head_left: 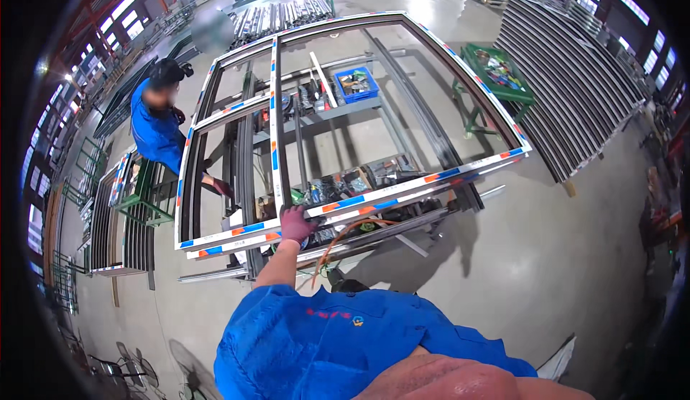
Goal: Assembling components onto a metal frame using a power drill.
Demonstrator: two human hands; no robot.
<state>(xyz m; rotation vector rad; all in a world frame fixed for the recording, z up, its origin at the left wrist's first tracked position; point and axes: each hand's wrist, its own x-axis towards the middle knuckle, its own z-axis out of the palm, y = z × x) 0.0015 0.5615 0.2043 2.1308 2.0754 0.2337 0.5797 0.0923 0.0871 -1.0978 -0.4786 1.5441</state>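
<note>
A large window frame (348, 206) lies flat in front of me, dark inside, its pale faces covered with blue, orange and white protective film. An upright bar (274, 141) and a shorter cross bar divide it into panes. In a dark red glove, my left hand (296, 225) grips the near rail close to where the upright bar meets it. Its fingers lie over the top of the rail, and the palm side is hidden. A second filmed rail shows just below the first. My right hand is out of the picture.
Under the frame is a rack with a blue bin (356, 84) and loose hardware. An orange hose (338, 240) hangs near me. At left, a co-worker in blue (154, 123) reaches toward the frame. A green table (499, 76) and stacked profiles (564, 87) stand right.
</note>
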